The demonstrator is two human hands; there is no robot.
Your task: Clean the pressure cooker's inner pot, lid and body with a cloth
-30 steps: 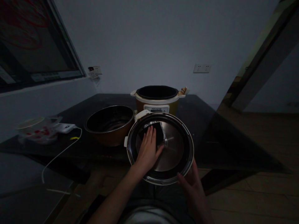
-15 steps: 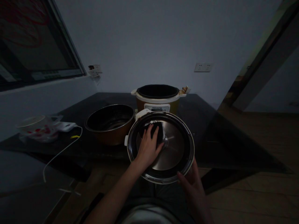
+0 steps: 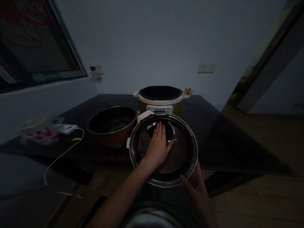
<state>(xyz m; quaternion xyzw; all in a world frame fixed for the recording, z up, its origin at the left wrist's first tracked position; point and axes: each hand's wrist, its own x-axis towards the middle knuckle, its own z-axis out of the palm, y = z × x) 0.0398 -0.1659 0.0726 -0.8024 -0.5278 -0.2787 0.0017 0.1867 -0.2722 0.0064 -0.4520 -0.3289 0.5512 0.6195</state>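
Note:
My right hand [image 3: 197,190] grips the near right rim of a round rice cooker lid [image 3: 184,155], which is turned so that its shiny metal inner plate faces me. My left hand [image 3: 158,146] lies flat on that plate, fingers together, pressing a dark cloth or sponge [image 3: 169,130] against its upper middle. Behind the lid stands the open rice cooker body [image 3: 159,99], white and tan. To its left on the dark table sits the loose metal inner pot [image 3: 111,125].
A dark table [image 3: 206,126] runs to the wall. At its left end lie a white plug block [image 3: 67,129] with a cable hanging off the edge and a plastic bag with a dish [image 3: 39,129]. A wooden floor is on the right.
My left hand has slid the dark cloth to the right, from the upper left of the plate to its upper middle. The lid and my right hand have stayed where they were.

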